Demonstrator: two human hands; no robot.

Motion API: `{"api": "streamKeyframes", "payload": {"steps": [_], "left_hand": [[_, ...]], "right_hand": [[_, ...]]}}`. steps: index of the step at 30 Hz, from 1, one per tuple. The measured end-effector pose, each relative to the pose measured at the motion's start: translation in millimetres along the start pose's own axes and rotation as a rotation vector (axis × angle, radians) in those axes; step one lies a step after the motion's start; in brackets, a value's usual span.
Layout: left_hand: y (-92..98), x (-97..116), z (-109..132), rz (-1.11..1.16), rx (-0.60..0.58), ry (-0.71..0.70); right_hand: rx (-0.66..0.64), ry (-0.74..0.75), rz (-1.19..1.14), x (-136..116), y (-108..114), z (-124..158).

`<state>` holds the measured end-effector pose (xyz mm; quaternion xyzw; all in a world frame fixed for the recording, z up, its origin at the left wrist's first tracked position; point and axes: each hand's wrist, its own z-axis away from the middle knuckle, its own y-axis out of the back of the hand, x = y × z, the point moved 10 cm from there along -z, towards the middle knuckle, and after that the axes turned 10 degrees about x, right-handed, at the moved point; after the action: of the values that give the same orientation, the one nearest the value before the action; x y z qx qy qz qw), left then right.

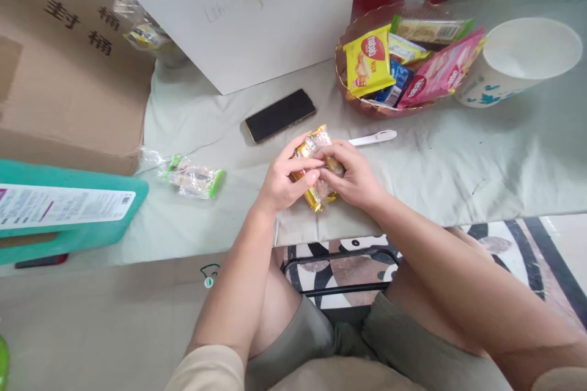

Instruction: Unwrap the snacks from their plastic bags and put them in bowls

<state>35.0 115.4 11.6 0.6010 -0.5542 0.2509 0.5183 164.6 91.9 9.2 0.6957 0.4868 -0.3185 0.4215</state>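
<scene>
In the head view, pinching a crinkled yellow-edged packet (313, 143) at the clock's centre between left hand (285, 174) and right hand (354, 176), with both closed in narrowly; in hand already, but too covered to tell whether opened or intact. Working near the front edge of the tablecloth (440, 177) at six o'clock, bounded by phone (280, 116) at eleven and snack basket (389, 112) at one, with room toward three, below white utensil (373, 138) at two.

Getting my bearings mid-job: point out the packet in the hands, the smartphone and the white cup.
Gold-and-clear snack packet (315, 143), head view: far end of wrapper.
Smartphone (281, 115), head view: middle of dark screen.
White cup (481, 84), head view: outer wall.
</scene>
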Motion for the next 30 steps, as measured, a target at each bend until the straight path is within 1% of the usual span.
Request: {"api": "streamKeyframes", "payload": {"steps": [3, 7, 8, 9, 10, 13, 14, 16, 19, 21, 23, 26, 28, 30], "left_hand": [[-0.1, -4, 1, -0.031, 0.052, 0.013], [3.6, -7, 2, -0.107, 0.193, 0.016], [4.0, -7, 3, -0.115, 0.209, 0.006], [2.8, -5, 3, -0.123, 0.201, -0.007], [-0.1, -3, 4, -0.137, 0.169, -0.022], [-11.6, 3, 7, -0.204, 0.023, -0.070], [-13.2, 5, 8, -0.225, 0.000, -0.081], [-12.0, 6, 8, -0.262, 0.008, -0.088], [-7.4, 4, 6, -0.305, 0.063, -0.086], [-3.8, 2, 4, -0.314, 0.097, -0.095], [2.9, 1, 2, -0.314, 0.145, -0.099], [16.2, -1, 1, -0.337, 0.220, -0.072], [24.2, -1, 1, -0.362, 0.254, -0.053], [32.8, -1, 2, -0.369, 0.295, -0.045]], "right_hand": [[0.052, 0.000, -0.005, 2, 2, 0], [0.117, -0.022, 0.009, 4, 6, 0], [0.136, -0.026, 0.014, 5, 8, 0], [0.153, -0.030, 0.020, 5, 10, -1], [0.167, -0.035, 0.028, 5, 12, -1], [0.181, -0.050, 0.056, 6, 14, -1], [0.180, -0.053, 0.060, 5, 14, -1], [0.161, -0.051, 0.049, 4, 13, -1], [0.123, -0.035, 0.016, 0, 12, -1], [0.127, -0.002, 0.024, -4, 18, -1], [0.175, 0.033, 0.120, -6, 32, -1], [0.226, 0.028, 0.419, 2, 54, -1], [0.182, -0.001, 0.626, 13, 59, 1], [0.112, -0.030, 0.776, 23, 60, 4]]}}
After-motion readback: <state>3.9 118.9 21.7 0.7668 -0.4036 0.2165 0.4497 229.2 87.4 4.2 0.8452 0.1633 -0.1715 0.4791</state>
